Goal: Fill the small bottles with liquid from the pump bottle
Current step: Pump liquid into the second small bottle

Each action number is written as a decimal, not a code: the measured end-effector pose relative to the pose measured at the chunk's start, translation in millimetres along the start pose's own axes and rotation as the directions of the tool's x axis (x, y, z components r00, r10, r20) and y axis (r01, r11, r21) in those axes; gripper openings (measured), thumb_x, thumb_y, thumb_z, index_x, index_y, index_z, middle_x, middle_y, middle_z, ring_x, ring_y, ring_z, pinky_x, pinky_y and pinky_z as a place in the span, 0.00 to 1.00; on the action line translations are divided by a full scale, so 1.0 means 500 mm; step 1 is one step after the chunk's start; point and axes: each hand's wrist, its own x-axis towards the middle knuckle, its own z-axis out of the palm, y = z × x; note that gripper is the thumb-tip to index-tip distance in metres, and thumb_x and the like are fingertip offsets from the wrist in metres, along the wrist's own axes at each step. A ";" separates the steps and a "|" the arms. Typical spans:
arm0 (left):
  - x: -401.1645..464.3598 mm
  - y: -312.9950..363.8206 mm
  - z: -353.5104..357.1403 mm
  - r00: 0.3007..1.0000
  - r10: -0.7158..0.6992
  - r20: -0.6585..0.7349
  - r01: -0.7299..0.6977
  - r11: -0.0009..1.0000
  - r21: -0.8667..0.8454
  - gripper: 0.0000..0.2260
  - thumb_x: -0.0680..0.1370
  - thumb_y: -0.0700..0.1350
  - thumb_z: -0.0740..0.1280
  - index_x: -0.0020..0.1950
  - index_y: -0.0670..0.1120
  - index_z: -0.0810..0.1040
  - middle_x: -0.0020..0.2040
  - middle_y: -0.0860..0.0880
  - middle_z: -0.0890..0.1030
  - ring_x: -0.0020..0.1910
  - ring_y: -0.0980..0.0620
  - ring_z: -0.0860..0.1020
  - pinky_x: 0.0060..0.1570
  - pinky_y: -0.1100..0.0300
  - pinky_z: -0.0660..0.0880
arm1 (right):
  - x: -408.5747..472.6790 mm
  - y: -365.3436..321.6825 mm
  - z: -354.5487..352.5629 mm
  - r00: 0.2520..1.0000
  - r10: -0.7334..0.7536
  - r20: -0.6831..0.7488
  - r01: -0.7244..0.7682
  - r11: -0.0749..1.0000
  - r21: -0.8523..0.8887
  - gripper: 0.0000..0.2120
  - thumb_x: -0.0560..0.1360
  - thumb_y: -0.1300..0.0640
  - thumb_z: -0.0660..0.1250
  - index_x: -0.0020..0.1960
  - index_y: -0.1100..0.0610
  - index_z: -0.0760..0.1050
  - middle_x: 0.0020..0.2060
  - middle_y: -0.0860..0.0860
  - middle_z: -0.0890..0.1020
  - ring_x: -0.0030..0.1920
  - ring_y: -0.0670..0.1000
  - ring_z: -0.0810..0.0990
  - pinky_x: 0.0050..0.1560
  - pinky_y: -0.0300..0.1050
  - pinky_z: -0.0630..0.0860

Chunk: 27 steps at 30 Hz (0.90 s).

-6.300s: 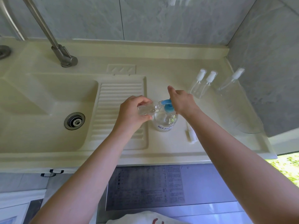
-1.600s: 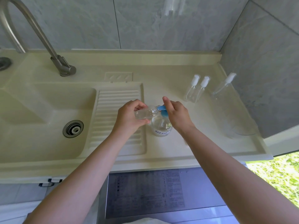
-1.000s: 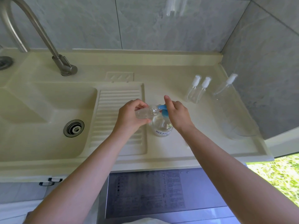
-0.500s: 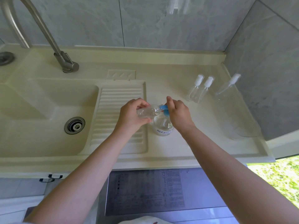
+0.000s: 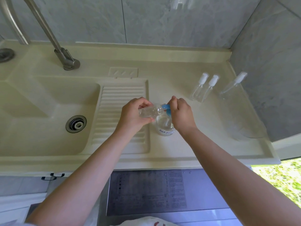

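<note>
A clear pump bottle [image 5: 164, 128] with a blue pump head [image 5: 167, 108] stands on the cream counter beside the ribbed drainboard. My left hand [image 5: 134, 115] grips a small clear bottle [image 5: 149, 112] tilted on its side, its mouth against the blue spout. My right hand [image 5: 182, 114] rests on top of the pump head with fingers curled over it. Three more small clear bottles with white caps stand at the back right: two together [image 5: 202, 90] and one [image 5: 231, 90] near the wall.
The sink basin with its drain [image 5: 75, 123] lies to the left, the metal tap [image 5: 65, 57] behind it. The ribbed drainboard [image 5: 120, 101] is under my left hand. Grey tiled walls close the back and right. The counter's front edge [image 5: 146, 162] runs below my forearms.
Both hands stay at the pump bottle, the small bottle held at the spout throughout. Only the view shifts slightly; no object changes place.
</note>
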 end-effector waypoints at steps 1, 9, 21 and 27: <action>0.001 0.001 0.000 1.000 0.001 0.001 -0.001 1.000 0.000 0.20 0.61 0.37 0.81 0.48 0.50 0.81 0.49 0.53 0.82 0.43 0.70 0.75 0.45 0.79 0.67 | 0.003 -0.003 -0.007 1.000 0.011 0.027 -0.011 1.000 0.012 0.18 0.83 0.56 0.53 0.46 0.66 0.75 0.44 0.60 0.75 0.47 0.60 0.73 0.48 0.52 0.70; -0.001 0.012 -0.010 1.000 0.004 -0.007 -0.004 1.000 0.001 0.20 0.61 0.37 0.81 0.48 0.51 0.80 0.48 0.55 0.81 0.44 0.68 0.75 0.45 0.80 0.66 | 0.048 -0.019 -0.046 0.939 0.270 0.214 -0.294 0.951 0.095 0.23 0.77 0.39 0.56 0.41 0.55 0.80 0.41 0.51 0.83 0.42 0.53 0.77 0.52 0.47 0.72; 0.003 0.005 -0.005 1.000 0.004 0.000 -0.004 1.000 -0.006 0.20 0.61 0.37 0.81 0.48 0.51 0.80 0.48 0.54 0.81 0.43 0.68 0.75 0.45 0.78 0.67 | 0.076 -0.021 -0.005 0.971 0.195 0.139 -0.174 0.973 -0.152 0.21 0.82 0.52 0.51 0.55 0.65 0.78 0.52 0.62 0.81 0.55 0.64 0.77 0.58 0.53 0.75; -0.003 0.006 -0.001 1.000 0.008 -0.011 -0.008 1.000 -0.010 0.20 0.61 0.36 0.81 0.47 0.50 0.81 0.47 0.54 0.82 0.42 0.70 0.75 0.46 0.78 0.67 | 0.078 -0.020 -0.010 0.957 0.227 0.181 -0.206 0.970 -0.129 0.20 0.82 0.51 0.52 0.56 0.62 0.78 0.52 0.61 0.81 0.53 0.62 0.77 0.56 0.49 0.74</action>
